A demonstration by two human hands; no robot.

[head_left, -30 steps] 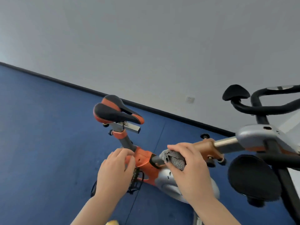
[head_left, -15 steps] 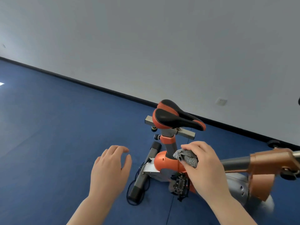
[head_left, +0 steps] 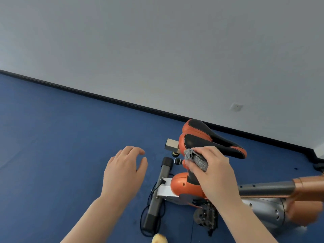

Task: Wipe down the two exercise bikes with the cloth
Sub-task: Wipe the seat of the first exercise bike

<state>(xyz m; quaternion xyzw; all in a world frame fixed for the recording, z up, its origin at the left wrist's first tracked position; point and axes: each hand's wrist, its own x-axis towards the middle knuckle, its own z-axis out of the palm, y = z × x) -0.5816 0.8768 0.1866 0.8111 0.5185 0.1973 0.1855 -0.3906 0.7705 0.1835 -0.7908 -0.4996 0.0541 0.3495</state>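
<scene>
Cloth point(head_left: 197, 159) bunched in my right hand point(head_left: 213, 172), pressed under the bike saddle point(head_left: 206, 139); my left hand point(head_left: 123, 172) hovers nearby, fingers loosely spread.

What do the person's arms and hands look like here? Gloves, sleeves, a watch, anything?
Both are bare. The left hand and right hand wear no gloves, and no rings show on the fingers that are in view. Neither wrist carries a watch or band. Both forearms are uncovered as far as the bottom edge of the head view, so no sleeve shows; what is worn higher up cannot be told.

Grey cloth point(head_left: 197, 159); orange-black saddle point(head_left: 206, 139); blue floor point(head_left: 61, 146)
</scene>
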